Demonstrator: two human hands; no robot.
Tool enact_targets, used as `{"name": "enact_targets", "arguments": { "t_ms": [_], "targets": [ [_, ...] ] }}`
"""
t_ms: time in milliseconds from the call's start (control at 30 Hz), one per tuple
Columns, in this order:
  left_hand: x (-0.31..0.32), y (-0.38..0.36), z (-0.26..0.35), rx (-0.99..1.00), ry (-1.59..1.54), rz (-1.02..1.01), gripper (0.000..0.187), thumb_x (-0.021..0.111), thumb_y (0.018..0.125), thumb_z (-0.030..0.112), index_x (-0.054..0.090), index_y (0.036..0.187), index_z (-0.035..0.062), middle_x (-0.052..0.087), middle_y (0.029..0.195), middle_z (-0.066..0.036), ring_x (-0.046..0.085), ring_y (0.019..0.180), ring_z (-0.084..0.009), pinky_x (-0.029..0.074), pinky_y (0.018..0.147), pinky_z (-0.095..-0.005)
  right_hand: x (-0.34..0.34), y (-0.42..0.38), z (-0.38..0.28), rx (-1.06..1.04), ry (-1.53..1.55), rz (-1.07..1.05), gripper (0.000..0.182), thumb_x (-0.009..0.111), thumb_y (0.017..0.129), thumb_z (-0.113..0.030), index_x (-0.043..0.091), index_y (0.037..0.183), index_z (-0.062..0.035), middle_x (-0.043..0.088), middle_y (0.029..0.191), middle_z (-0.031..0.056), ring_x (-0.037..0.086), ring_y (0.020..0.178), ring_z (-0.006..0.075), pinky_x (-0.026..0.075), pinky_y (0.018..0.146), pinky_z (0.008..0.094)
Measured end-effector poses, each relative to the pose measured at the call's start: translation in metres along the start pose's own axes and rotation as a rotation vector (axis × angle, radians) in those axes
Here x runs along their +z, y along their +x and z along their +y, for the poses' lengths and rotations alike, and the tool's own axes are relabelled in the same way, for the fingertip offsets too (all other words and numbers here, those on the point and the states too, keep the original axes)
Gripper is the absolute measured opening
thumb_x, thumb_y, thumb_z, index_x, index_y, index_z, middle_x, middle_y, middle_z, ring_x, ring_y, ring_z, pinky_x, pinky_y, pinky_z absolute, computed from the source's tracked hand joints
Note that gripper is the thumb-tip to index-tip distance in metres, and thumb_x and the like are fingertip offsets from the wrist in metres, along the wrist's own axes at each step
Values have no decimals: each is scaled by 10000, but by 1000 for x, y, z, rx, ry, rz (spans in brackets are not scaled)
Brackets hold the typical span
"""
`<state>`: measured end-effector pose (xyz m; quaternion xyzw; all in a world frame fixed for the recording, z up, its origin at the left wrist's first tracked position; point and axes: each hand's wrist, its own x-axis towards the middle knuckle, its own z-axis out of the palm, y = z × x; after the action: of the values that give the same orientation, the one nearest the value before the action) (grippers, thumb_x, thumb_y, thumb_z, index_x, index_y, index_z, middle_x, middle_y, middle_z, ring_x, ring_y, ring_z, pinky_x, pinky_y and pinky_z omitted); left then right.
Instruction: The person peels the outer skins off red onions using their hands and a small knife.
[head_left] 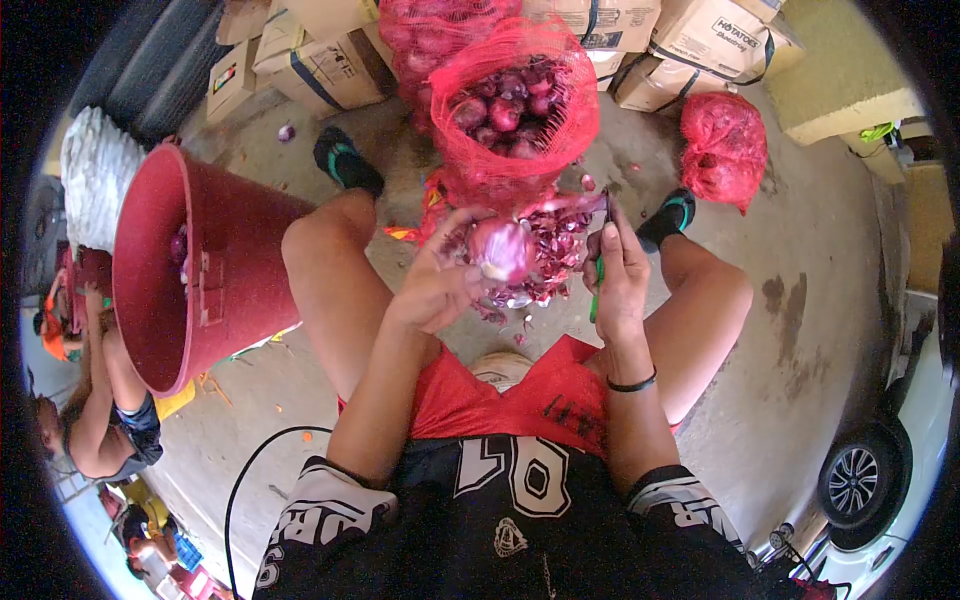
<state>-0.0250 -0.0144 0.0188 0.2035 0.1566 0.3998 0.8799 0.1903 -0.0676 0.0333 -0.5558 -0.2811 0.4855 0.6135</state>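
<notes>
My left hand (436, 282) is wrapped round a red onion (503, 250), whose pale, partly bared side faces me and is a little blurred. In my right hand (624, 280) is a small knife with a green handle (599, 275); its dark blade points up and away from me. A strip of purple skin (568, 203) stretches beside the blade. The knife and the onion are apart. Below them on the floor lies a heap of onion skins (556, 248). Just beyond, an open red mesh sack (580, 100) holds several red onions (505, 105).
A large red tub (245, 250) lies tipped on my left with onions inside. Another full mesh sack (400, 35), cardboard boxes (325, 75) and a small red mesh bag (722, 145) stand beyond. People sit at far left; a car wheel (855, 480) is at lower right.
</notes>
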Motion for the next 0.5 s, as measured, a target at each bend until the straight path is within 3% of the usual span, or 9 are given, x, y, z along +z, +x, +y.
{"name": "enact_targets", "arguments": {
  "t_ms": [33,100,200,300,400,500],
  "targets": [
    [0,1,0,3,-24,40,699,682,775,-75,370,1379,90,508,1307,-159,543,1195,-292,475,1004,-477,-3,1,4,-14,-77,-14,481,469,1015,-241,380,1446,-46,479,747,-38,402,559,46,326,480,187],
    [4,5,-3,43,75,83,684,690,799,-19,356,1380,122,505,1325,-137,552,1187,-303,477,997,-479,0,-1,10,-132,-454,-50,492,472,1007,-218,370,1438,-3,587,1018,92,553,869,170,436,735,277],
    [6,13,-13,106,113,140,632,685,821,3,369,1350,144,527,1306,-112,565,1169,-294,498,964,-471,16,-18,11,-134,-535,-173,521,495,976,-198,361,1431,18,517,1326,271,518,1239,313,397,1015,365],
    [11,12,-15,127,59,211,536,650,818,-73,421,1260,126,543,1233,-84,581,1117,-250,521,932,-423,33,-30,3,-318,-541,-269,520,516,954,-180,386,1423,3,580,1182,292,608,1075,359,453,934,381],
    [11,13,-17,151,58,260,519,642,804,-119,443,1222,117,535,1180,-53,574,1090,-205,519,927,-378,40,-32,0,-359,-589,-276,522,528,947,-164,389,1423,-2,601,1112,278,624,985,366,472,883,385],
    [9,14,-20,182,112,286,547,655,784,-135,444,1220,118,514,1157,-26,552,1092,-179,505,940,-353,38,-26,5,-504,-620,-246,495,537,941,-141,425,1406,-13,605,1095,278,628,988,362,475,874,367]
  ]
}}
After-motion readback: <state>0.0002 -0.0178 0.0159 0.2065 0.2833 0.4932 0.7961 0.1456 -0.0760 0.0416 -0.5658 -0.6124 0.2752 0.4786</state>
